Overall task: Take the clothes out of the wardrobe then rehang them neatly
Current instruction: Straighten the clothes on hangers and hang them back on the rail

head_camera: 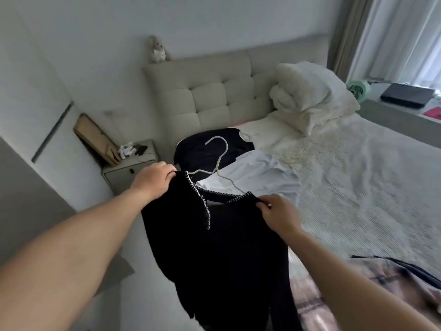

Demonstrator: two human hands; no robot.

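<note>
Gripping the black top (222, 247) at both shoulders, my left hand (152, 180) and right hand (279, 216) pinch fabric; it hangs between them on the white hanger (220, 161), above the bed (358, 175).

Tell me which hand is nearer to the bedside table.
Left. The left hand grips the black garment's shoulder just beside the bedside table; the right hand pinches the other shoulder, farther away, over the bed.
</note>
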